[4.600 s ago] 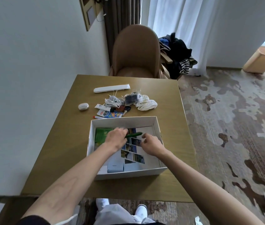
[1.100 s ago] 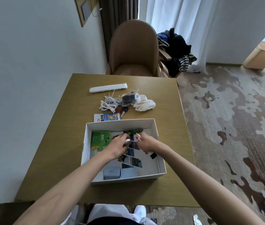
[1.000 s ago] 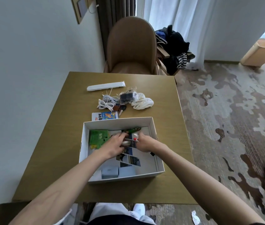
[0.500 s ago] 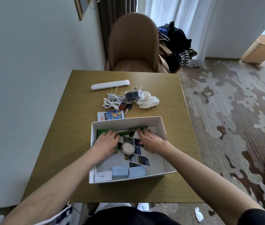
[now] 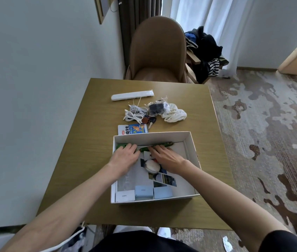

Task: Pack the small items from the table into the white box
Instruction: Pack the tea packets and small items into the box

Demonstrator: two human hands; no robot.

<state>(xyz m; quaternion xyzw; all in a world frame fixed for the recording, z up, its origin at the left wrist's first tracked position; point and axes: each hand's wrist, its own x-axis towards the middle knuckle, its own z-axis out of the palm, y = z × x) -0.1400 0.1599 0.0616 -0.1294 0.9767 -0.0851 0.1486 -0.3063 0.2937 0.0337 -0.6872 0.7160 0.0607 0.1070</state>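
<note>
Since the earliest frame, the white oval case (image 5: 151, 166) has left the far-left tabletop (image 5: 96, 142) and now lies inside the white box (image 5: 153, 135), between the two hands. The left hand (image 5: 124, 158) lies flat on a green packet (image 5: 119, 146) in the far-left corner. The right hand (image 5: 166, 158) stretches straight fingers onto a green pen (image 5: 164, 144) along the far wall. Neither grip is closed on anything. Both seem to be pressing the contents flat and toward the far wall, probably to keep room free. Unpacked beyond the box are a colourful sachet (image 5: 132, 129) just beside its far wall, keys (image 5: 148, 120), a coiled white cable (image 5: 135, 113), a bagged black item (image 5: 156, 108), a white cloth (image 5: 174, 115) and a long white case (image 5: 132, 95), so packing looks about half done.
</note>
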